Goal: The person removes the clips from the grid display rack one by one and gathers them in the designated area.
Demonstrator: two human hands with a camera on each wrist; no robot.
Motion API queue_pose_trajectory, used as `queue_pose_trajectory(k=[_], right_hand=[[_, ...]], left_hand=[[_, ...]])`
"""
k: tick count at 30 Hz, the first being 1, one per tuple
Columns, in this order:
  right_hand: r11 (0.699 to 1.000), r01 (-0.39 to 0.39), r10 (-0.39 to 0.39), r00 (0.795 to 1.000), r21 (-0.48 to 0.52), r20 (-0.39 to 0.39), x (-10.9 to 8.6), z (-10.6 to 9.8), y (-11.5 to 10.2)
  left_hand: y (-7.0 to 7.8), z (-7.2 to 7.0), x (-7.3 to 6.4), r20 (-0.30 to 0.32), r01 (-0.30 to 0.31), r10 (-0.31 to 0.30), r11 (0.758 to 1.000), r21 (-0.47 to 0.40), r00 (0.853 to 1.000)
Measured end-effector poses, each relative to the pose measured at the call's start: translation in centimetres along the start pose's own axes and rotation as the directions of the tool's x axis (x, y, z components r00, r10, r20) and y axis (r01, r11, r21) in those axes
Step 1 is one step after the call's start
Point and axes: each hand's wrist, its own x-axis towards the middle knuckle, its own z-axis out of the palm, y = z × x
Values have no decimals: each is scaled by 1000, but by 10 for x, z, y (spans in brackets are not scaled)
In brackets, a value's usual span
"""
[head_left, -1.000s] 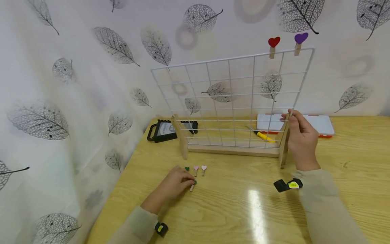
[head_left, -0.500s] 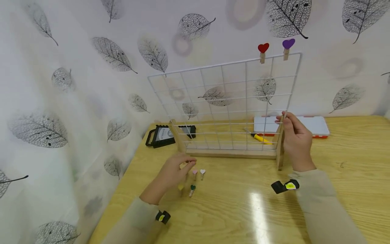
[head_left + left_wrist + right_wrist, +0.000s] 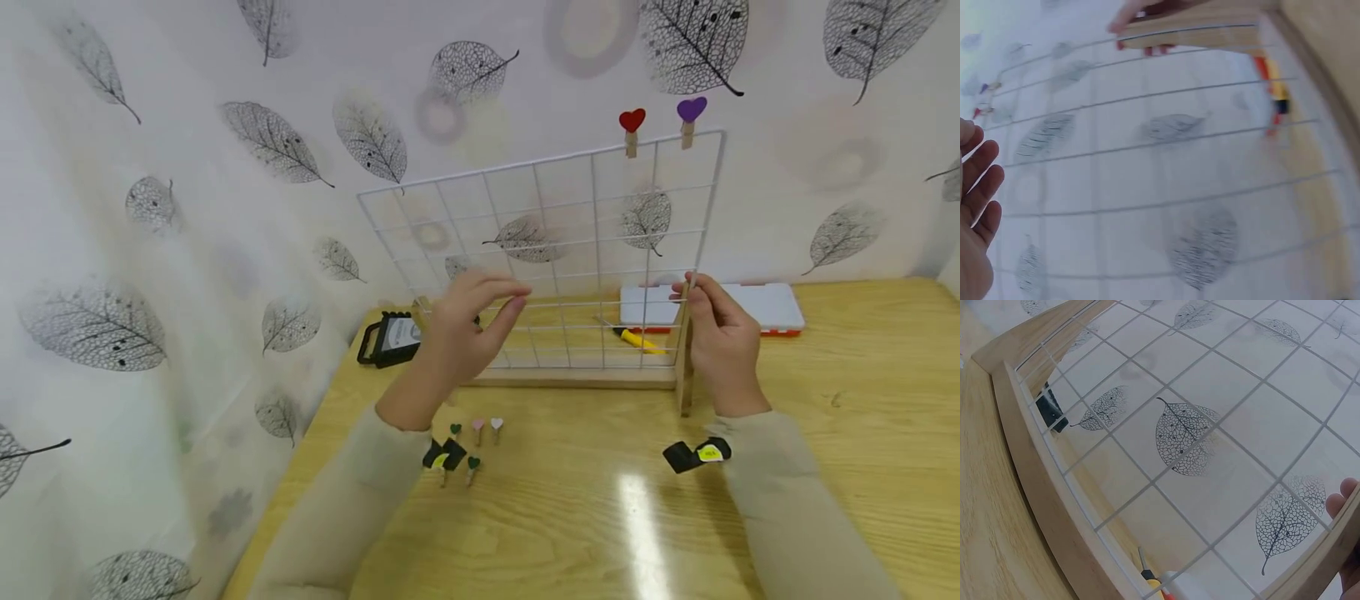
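Note:
In the head view my left hand (image 3: pixel 476 321) is raised before the white wire grid (image 3: pixel 596 217), thumb and index fingertips close together. I cannot tell whether a small thing is pinched there; in the left wrist view its other fingers (image 3: pixel 982 181) are loosely curved. My right hand (image 3: pixel 723 346) grips the wooden upright (image 3: pixel 684 358) at the grid's right end. Red (image 3: pixel 632 122) and purple (image 3: pixel 692 110) heart clothespins sit on the top wire. On the table lie white (image 3: pixel 497 425), pink (image 3: pixel 477 427) and green (image 3: pixel 473 464) heart clothespins; my left wrist strap partly covers another.
Behind the grid lie a yellow-handled tool (image 3: pixel 639 340), a white-lidded red case (image 3: pixel 765 308) and a black case with a handle (image 3: pixel 390 340). A leaf-patterned curtain (image 3: pixel 187 250) hangs along the left and back. The wooden table (image 3: pixel 570 492) reaches forward.
My left hand has left the clothespins on the table and risen up and right to the front of the grid. My right hand keeps its hold on the upright. The head view has shifted slightly.

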Motion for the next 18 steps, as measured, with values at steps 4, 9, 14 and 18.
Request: queue_pose_trajectory(k=[4,9,14,18], right_hand=[[1000,-12,12,1000,-27,2,-1,0,0],[1000,-5,6,1000,-23,13,0,-1,0],[1000,-4,3,999,31,39,0,-2,0],[999,-12,11,1000,34,27,-1,-1,-1]], left_hand=[[4,-3,45,-94,-99,97,995,-17,991],[9,-1,94,-109,-175,172,984,-17,979],[16,10,134,-39,-123,123,992,17,992],[22,21,154,49,58,-64,991,119,997]])
